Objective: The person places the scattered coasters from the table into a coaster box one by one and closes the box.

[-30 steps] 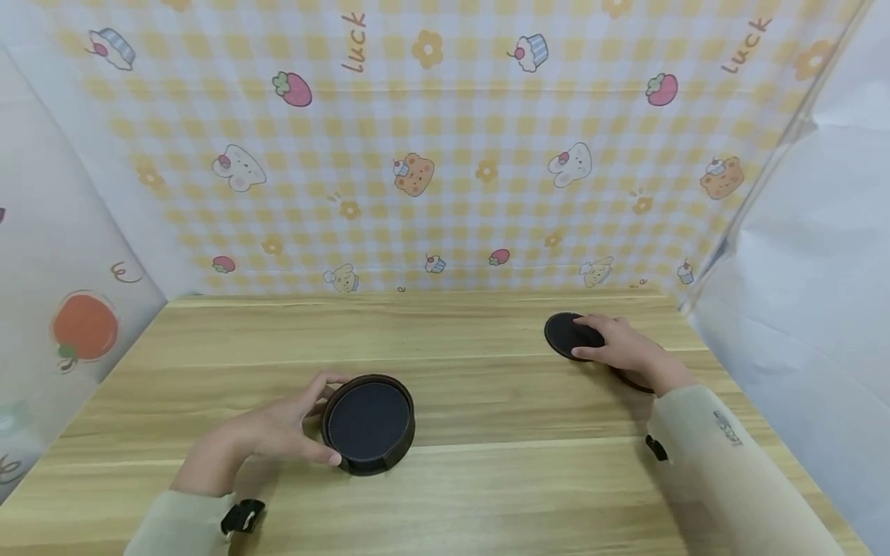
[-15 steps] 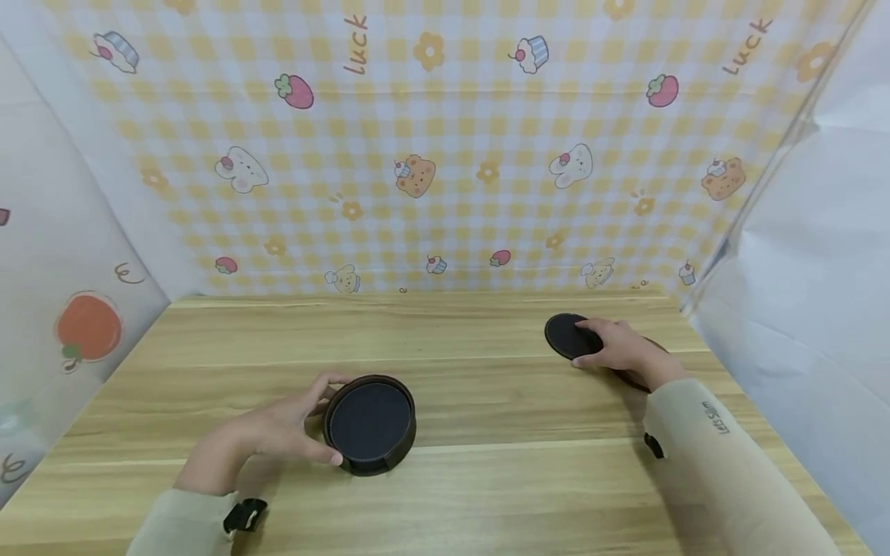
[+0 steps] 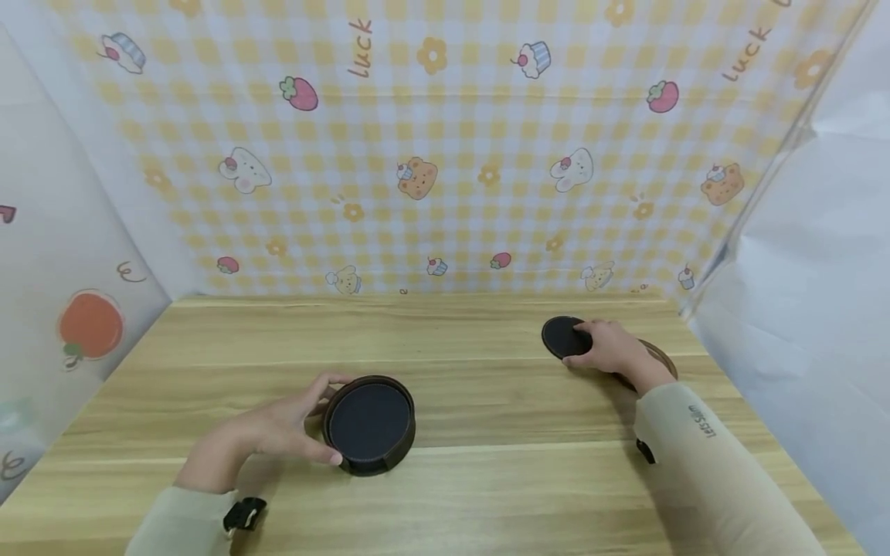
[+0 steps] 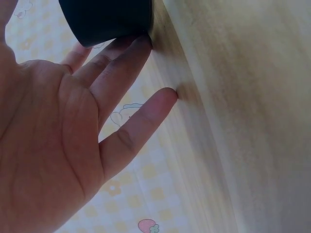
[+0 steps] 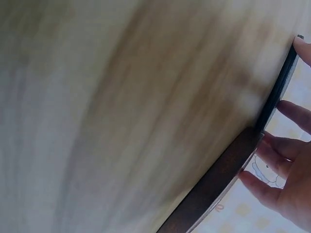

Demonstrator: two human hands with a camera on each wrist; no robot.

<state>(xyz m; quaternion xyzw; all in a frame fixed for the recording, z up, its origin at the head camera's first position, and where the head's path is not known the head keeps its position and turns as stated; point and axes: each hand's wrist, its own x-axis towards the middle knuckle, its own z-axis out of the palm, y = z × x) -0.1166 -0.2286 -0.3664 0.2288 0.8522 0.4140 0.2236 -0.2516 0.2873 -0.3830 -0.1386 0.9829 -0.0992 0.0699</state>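
A round black coaster holder [image 3: 403, 444] with a black coaster [image 3: 370, 421] inside stands on the table, left of the middle. My left hand [image 3: 285, 425] grips it from the left, thumb at the front and fingers round the back; in the left wrist view fingertips touch the holder's dark side [image 4: 109, 19]. Farther back on the right, my right hand [image 3: 612, 351] holds a flat black coaster [image 3: 562, 336] by its near edge and top. Beneath that hand lies a brown-rimmed disc [image 3: 664, 359], partly hidden; in the right wrist view other fingertips rest at the disc's edge [image 5: 214, 179].
The wooden table [image 3: 473, 494] runs back to a yellow checked cloth [image 3: 459, 131] hung as a back wall. White sheets stand along the left side [image 3: 49, 193] and the right side [image 3: 820, 270].
My right hand has shifted slightly left with the black coaster, and more of the brown-rimmed disc shows behind the wrist. My left hand stays on the holder.
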